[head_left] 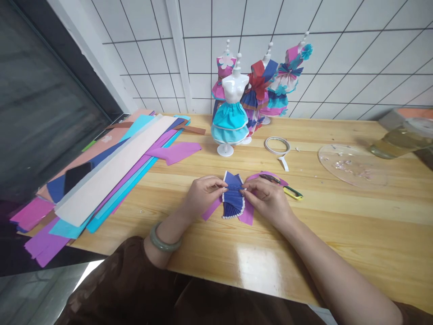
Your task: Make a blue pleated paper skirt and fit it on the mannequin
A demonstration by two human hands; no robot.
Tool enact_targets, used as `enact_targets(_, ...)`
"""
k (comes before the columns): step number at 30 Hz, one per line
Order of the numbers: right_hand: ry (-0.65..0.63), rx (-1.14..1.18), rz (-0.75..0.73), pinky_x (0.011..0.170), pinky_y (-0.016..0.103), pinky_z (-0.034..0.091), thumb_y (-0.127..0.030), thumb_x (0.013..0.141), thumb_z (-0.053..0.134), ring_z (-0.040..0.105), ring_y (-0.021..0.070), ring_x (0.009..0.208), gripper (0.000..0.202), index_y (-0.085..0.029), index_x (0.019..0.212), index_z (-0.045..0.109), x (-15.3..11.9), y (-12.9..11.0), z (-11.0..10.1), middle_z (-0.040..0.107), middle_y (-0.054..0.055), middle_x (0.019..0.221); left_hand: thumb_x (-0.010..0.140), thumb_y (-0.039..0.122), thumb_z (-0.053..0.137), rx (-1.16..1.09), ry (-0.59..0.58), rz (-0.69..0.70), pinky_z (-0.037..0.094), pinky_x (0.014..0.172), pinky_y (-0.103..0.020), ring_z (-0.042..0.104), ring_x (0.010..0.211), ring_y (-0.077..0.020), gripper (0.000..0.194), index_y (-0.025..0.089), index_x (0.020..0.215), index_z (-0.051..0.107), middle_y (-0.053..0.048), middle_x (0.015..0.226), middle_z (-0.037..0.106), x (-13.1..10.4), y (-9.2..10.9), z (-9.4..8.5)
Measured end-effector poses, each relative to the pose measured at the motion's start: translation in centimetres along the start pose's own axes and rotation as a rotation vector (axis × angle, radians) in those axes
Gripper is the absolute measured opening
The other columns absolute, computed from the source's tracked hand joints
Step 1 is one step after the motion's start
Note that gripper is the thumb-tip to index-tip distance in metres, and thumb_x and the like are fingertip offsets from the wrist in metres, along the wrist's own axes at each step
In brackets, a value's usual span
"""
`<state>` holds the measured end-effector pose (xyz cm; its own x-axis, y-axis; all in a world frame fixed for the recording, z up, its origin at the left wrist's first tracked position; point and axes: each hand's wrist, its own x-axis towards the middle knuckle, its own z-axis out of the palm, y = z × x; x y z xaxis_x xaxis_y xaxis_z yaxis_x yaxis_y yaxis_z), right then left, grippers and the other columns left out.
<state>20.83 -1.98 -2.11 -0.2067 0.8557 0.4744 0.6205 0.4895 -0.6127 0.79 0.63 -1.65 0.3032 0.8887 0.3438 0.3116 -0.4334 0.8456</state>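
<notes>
A piece of pleated dark blue crepe paper (234,198) with white edging is gathered at its waist and fans out below. My left hand (207,193) pinches its left side at the gathers, and my right hand (267,197) pinches the right side at the same height. Purple paper (248,213) lies under the blue piece and shows on both sides. Scissors (293,192) with yellow and green handles rest just beyond my right hand, their other end partly hidden by it. A green bangle circles my left wrist.
Stacked coloured paper strips (115,171) and a phone (77,177) lie at the left. A mini mannequin (230,118) in a turquoise skirt stands ahead, several dressed ones behind. A tape roll (277,145), a clear plate (352,167) and a jar (402,137) are rightward.
</notes>
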Motion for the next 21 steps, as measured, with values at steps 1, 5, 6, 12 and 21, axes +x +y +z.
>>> enact_targets(1, 0.000, 0.009, 0.009, 0.067, 0.032, 0.050, -0.020, 0.079, 0.061, 0.064, 0.0176, 0.072, 0.006, -0.018, 0.082, 0.066, 0.00, 0.00, 0.01, 0.070, 0.006, 0.081, 0.071, 0.014, 0.065, -0.014, 0.002, -0.021, 0.051, 0.072, -0.025, 0.064, 0.076, -0.0140, 0.005, 0.015, 0.075, 0.068, -0.004, 0.078, 0.069, 0.01, 0.10, -0.01)
enact_targets(5, -0.017, 0.057, 0.059, 0.066, 0.032, 0.051, -0.022, 0.080, 0.060, 0.065, 0.0179, 0.071, 0.009, -0.019, 0.084, 0.067, 0.01, -0.07, 0.00, 0.071, 0.006, 0.082, 0.070, 0.016, 0.065, -0.092, -0.001, -0.143, 0.053, 0.071, -0.026, 0.065, 0.075, -0.0148, 0.006, 0.015, 0.075, 0.068, -0.004, 0.079, 0.070, 0.01, 0.41, 0.04)
enact_targets(6, -0.023, 0.061, 0.065, 0.065, 0.032, 0.051, -0.023, 0.080, 0.060, 0.065, 0.0179, 0.070, 0.010, -0.020, 0.084, 0.068, 0.01, -0.09, -0.01, 0.071, 0.006, 0.082, 0.069, 0.016, 0.066, -0.113, 0.001, -0.176, 0.054, 0.070, -0.026, 0.065, 0.074, -0.0149, 0.007, 0.015, 0.076, 0.068, -0.004, 0.078, 0.071, 0.00, 0.44, 0.07)
enact_targets(12, -0.033, 0.048, 0.047, 0.064, 0.032, 0.052, -0.024, 0.081, 0.059, 0.065, 0.0180, 0.068, 0.015, -0.020, 0.090, 0.069, -0.04, 0.00, -0.05, 0.072, 0.006, 0.081, 0.067, 0.017, 0.067, -0.170, 0.006, -0.239, 0.055, 0.067, -0.026, 0.066, 0.071, -0.0153, 0.010, 0.014, 0.077, 0.069, -0.004, 0.076, 0.072, -0.05, 0.54, 0.13)
enact_targets(21, -0.048, 0.053, 0.007, 0.068, 0.033, 0.051, -0.023, 0.082, 0.058, 0.065, 0.0186, 0.073, 0.013, -0.019, 0.086, 0.069, 0.12, -0.12, -0.17, 0.071, 0.007, 0.083, 0.068, 0.020, 0.067, -0.194, -0.029, -0.233, 0.055, 0.070, -0.025, 0.066, 0.074, -0.0150, 0.013, 0.013, 0.079, 0.069, -0.005, 0.081, 0.071, -0.11, -0.06, -0.01)
